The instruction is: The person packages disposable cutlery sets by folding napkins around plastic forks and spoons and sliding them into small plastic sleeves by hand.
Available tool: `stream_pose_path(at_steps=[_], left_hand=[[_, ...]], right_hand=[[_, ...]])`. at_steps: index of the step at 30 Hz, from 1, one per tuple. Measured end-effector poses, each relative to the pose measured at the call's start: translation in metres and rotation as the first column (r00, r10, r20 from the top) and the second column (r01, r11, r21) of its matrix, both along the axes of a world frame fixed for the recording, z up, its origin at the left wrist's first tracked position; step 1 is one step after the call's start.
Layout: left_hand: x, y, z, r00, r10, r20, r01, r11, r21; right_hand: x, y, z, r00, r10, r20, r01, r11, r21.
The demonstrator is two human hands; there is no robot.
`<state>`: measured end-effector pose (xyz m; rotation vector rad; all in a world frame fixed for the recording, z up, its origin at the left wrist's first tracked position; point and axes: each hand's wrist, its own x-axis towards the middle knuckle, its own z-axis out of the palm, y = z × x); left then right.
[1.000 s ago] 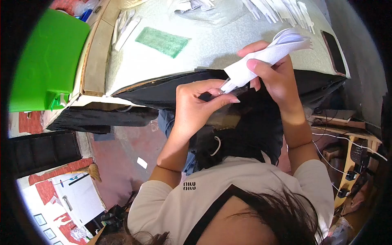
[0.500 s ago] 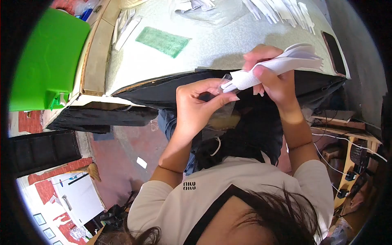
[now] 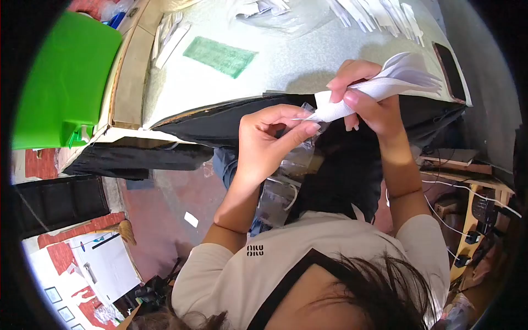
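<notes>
In the head view, my right hand (image 3: 367, 99) is closed around a folded white paper napkin (image 3: 404, 80), whose layers fan out toward the right. My left hand (image 3: 278, 132) pinches a piece of clear plastic film (image 3: 311, 140) at the napkin's narrow left end. The film hangs down below my fingers, over my lap. Whether anything lies inside the napkin is hidden by its folds. Both hands are just off the near edge of the white table (image 3: 291, 66).
Several narrow white wrapped bundles (image 3: 379, 19) lie at the table's far right, near a dark phone (image 3: 450, 71). A green rectangular piece (image 3: 220, 56) lies left of centre. White forks (image 3: 175, 22) are beside it, and a clear bag (image 3: 291, 19) beyond. A green bin (image 3: 66, 82) stands left.
The napkin's top layers have spread wider, and a corner now sticks up near my right fingers. The white stick ends at its left tip no longer show. More film hangs below my left hand.
</notes>
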<state>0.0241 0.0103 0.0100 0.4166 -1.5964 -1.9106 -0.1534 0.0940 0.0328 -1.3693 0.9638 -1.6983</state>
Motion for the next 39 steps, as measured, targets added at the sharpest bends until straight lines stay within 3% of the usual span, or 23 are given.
stream_pose_path(at_steps=[4, 7, 10, 13, 16, 21, 24, 28, 31, 37, 39], left_hand=[[0.000, -0.002, 0.003, 0.998, 0.052, 0.019, -0.051, 0.998, -0.048], [0.000, -0.004, 0.004, 0.995, 0.094, 0.034, -0.091, 0.992, -0.092], [0.001, -0.005, 0.004, 0.988, 0.139, 0.064, -0.127, 0.979, -0.157], [-0.001, -0.006, -0.001, 0.980, 0.195, 0.041, -0.180, 0.954, -0.238], [-0.002, -0.006, 0.000, 0.973, 0.228, 0.045, -0.200, 0.922, -0.332], [-0.003, -0.008, 0.001, 0.956, 0.272, 0.110, -0.183, 0.847, -0.499], [-0.003, -0.006, 0.003, 0.946, 0.255, 0.202, -0.151, 0.894, -0.422], [-0.004, -0.005, 0.001, 0.939, 0.252, 0.234, -0.117, 0.875, -0.470], [-0.004, -0.004, 0.003, 0.935, 0.256, 0.244, -0.096, 0.848, -0.521], [-0.008, -0.001, 0.004, 0.951, 0.216, 0.221, -0.074, 0.853, -0.516], [-0.009, -0.002, -0.001, 0.965, 0.169, 0.203, -0.057, 0.883, -0.466]], right_hand=[[-0.002, -0.002, 0.004, 0.988, 0.011, -0.151, -0.015, 0.999, -0.030], [-0.002, -0.001, 0.004, 0.993, 0.007, -0.117, -0.007, 1.000, -0.002], [-0.005, 0.003, 0.002, 0.986, -0.004, -0.169, 0.030, 0.988, 0.154], [-0.006, 0.003, 0.002, 0.924, -0.135, -0.358, 0.161, 0.986, 0.043], [-0.004, 0.003, 0.001, 0.979, -0.141, -0.146, 0.157, 0.983, 0.100], [0.001, 0.005, 0.002, 0.975, -0.187, -0.124, 0.202, 0.972, 0.123], [0.002, 0.008, 0.004, 0.961, -0.190, -0.200, 0.213, 0.972, 0.098], [0.003, 0.007, 0.007, 0.945, -0.169, -0.279, 0.199, 0.977, 0.080], [0.000, 0.005, 0.010, 0.870, -0.188, -0.455, 0.218, 0.976, 0.014], [-0.001, 0.003, 0.014, 0.848, -0.156, -0.506, 0.221, 0.973, 0.069], [0.002, -0.002, 0.010, 0.895, -0.179, -0.408, 0.235, 0.968, 0.091]])
